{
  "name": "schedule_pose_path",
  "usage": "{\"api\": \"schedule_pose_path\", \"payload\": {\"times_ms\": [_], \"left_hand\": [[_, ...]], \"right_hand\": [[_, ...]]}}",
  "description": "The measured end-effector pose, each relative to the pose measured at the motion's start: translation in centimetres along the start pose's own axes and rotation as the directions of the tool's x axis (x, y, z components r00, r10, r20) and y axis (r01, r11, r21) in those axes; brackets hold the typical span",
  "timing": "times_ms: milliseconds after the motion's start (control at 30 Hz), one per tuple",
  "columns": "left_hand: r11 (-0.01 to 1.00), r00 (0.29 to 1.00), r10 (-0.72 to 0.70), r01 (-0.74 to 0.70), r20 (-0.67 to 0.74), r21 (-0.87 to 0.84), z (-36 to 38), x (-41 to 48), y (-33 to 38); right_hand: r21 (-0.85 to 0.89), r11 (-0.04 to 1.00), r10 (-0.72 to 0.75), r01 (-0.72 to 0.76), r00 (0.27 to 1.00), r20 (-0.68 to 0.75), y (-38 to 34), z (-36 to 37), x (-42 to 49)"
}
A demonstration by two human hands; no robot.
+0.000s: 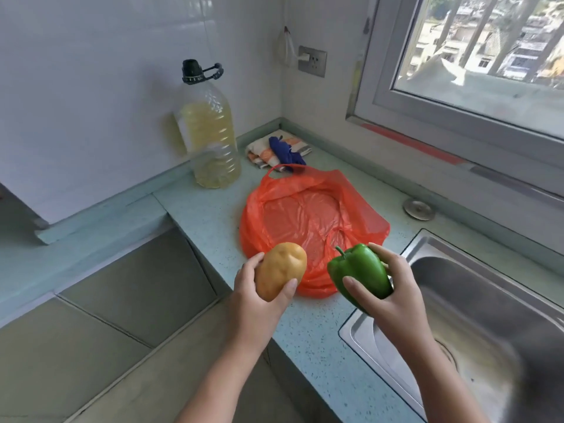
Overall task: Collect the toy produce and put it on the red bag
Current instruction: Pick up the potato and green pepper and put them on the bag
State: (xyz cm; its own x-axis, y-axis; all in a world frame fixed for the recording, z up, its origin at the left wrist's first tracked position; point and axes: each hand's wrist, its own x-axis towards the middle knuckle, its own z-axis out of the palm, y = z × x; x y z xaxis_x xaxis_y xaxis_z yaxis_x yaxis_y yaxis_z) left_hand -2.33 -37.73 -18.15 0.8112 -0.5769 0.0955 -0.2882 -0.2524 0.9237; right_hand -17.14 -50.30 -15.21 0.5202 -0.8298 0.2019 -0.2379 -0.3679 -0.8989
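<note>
A red plastic bag (308, 215) lies spread flat on the pale blue counter (210, 221). My left hand (259, 297) grips a tan toy potato (280, 270) just above the bag's near left edge. My right hand (393, 294) holds a green toy bell pepper (360, 273), stem pointing up and left, over the bag's near right edge beside the sink. Nothing lies on the bag.
A large bottle of yellow oil (210, 132) stands behind the bag at the wall. A folded cloth with a blue glove (279, 151) lies in the corner. A steel sink (476, 315) is at the right, a round metal cap (418, 209) near the window.
</note>
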Motion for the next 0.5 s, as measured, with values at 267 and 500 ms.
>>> {"api": "schedule_pose_path", "payload": {"times_ms": [267, 500], "left_hand": [[0.994, 0.997, 0.079, -0.08, -0.028, -0.074, -3.8, 5.0, -2.3], [0.985, 0.992, 0.113, -0.119, -0.056, -0.128, -13.2, 12.7, -6.0]], "right_hand": [[-0.013, 0.999, 0.033, -0.034, 0.998, -0.061, -2.0, 5.5, 1.7], [-0.078, 0.997, -0.012, 0.004, 0.995, -0.103, -6.9, 15.9, 5.4]]}}
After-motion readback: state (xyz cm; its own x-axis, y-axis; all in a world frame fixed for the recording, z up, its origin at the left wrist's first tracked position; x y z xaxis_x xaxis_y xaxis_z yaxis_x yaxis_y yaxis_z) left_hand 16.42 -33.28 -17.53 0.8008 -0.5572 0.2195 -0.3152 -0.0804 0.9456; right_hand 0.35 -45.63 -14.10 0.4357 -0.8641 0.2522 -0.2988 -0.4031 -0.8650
